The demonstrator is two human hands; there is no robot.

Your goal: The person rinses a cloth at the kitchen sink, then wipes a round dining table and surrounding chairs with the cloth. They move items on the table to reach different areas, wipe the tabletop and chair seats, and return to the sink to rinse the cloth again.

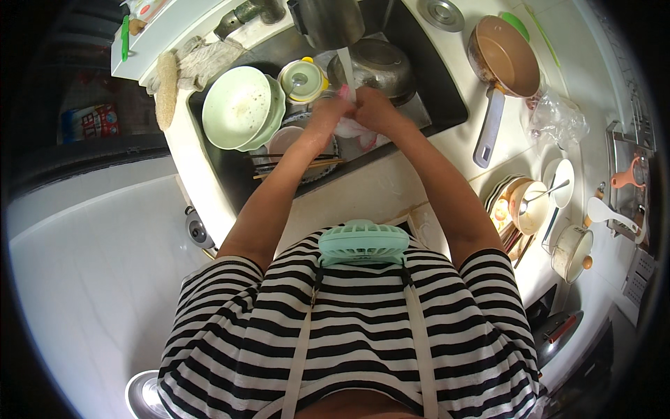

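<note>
Both my hands are over the sink (445, 89), under a stream of water (346, 68) from the faucet (327, 23). Between my left hand (332, 114) and my right hand (374, 110) is a wet white and pink cloth (349, 128), gripped by both. The fingers are partly hidden and blurred. An upturned metal pot (379, 65) lies just beyond the right hand. Left of the hands sit a round container with a yellow-edged lid (302, 79) and light green bowls (238, 107). Beneath the left forearm are a pinkish bowl (284, 140) and several chopsticks (261, 166).
A brown frying pan (507, 57) and a plastic bag (560, 120) lie on the right counter. Nearer are stacked used dishes with a bowl and spoon (531, 207), and a lidded pot (568, 254). A loofah (166, 91) and grey cloth (209, 63) rest on the sink's left edge.
</note>
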